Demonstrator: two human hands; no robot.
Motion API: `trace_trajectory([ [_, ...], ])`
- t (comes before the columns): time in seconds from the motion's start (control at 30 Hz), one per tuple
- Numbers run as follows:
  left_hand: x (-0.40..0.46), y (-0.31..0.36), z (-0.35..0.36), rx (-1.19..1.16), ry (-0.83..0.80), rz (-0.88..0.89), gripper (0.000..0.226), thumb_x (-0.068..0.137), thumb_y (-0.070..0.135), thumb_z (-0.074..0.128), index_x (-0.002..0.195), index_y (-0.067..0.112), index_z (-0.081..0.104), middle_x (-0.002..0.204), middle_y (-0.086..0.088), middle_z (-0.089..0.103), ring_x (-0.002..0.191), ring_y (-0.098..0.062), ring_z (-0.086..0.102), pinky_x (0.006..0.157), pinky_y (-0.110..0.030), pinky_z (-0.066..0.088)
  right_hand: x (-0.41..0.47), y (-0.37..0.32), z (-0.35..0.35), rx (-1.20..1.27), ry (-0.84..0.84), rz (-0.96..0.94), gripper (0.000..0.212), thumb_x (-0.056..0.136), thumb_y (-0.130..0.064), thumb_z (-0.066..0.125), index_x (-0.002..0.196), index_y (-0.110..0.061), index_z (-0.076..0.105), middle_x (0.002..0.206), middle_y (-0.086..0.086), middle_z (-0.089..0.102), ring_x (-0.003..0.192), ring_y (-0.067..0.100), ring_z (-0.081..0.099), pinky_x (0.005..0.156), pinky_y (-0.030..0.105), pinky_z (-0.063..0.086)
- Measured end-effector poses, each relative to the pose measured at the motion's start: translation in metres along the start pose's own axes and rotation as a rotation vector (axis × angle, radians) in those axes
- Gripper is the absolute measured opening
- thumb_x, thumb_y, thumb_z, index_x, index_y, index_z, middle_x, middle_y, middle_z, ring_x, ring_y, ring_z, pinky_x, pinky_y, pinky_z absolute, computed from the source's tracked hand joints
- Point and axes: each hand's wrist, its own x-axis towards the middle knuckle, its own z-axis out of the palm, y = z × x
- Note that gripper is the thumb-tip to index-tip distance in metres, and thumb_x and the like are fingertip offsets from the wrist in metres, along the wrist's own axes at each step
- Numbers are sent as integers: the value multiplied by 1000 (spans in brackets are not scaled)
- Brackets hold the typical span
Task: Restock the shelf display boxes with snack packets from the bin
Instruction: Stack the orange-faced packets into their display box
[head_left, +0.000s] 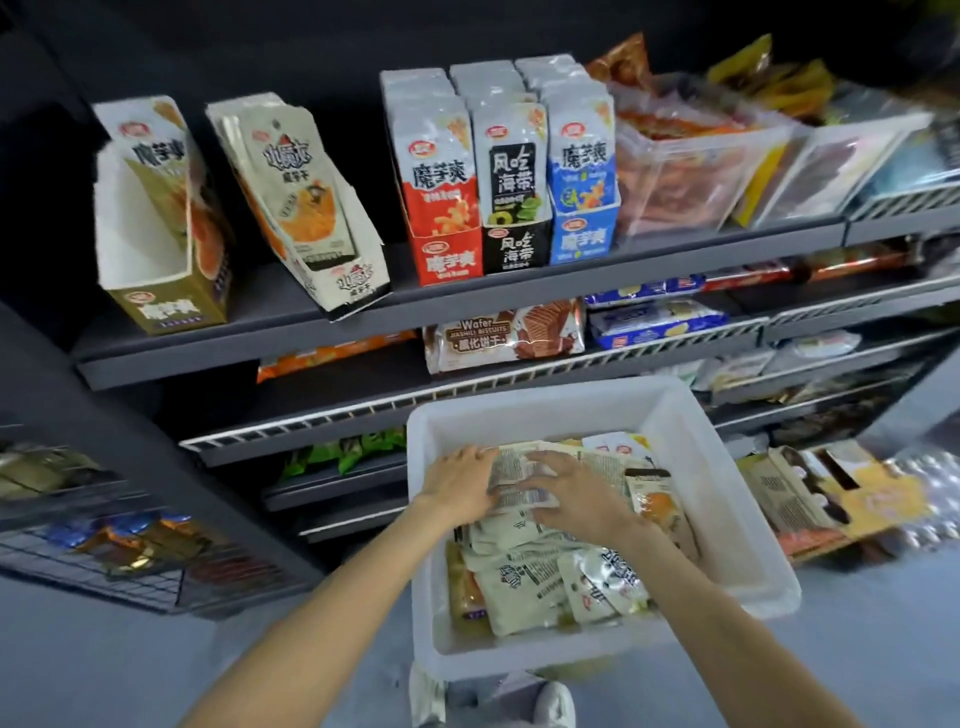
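Both hands, left hand (460, 480) and right hand (574, 493), lie spread on packets (519, 475) in our bin (727, 519); light, floppy, slick, we'd pinch their edges.

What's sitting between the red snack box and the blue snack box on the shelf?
In the head view, a black display box stands between the red box and the blue box, touching both, full of seaweed snack packets.

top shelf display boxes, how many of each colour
olive box: 1
white box: 1
red box: 1
black box: 1
blue box: 1
total: 5
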Motion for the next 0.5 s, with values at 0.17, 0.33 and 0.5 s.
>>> trace_trajectory([
  [0.17,9,6,-3,7,-95,67,67,91,41,56,148,21,26,134,-8,52,114,-25,53,88,-33,45,-11,11,-2,-108,96,-13,42,91,-53,49,127,-35,57,145,-6,35,138,14,24,112,38,27],
  [0.33,5,7,-6,-9,-68,99,63,86,52,59,141,26,41,129,-5,57,115,-24,54,94,-38,45,-20,12,-4,-162,186,-19,37,92,-51,48,112,-26,67,132,-4,42,128,15,34,108,37,30],
  [0.5,-2,5,-12,-75,96,151,34,98,26,47,132,22,51,119,-3,64,97,-20,63,79,-32,50,-4,-6,-1,-199,363,-155,17,85,-28,66,97,-16,69,111,5,63,105,20,61,88,40,53],
])
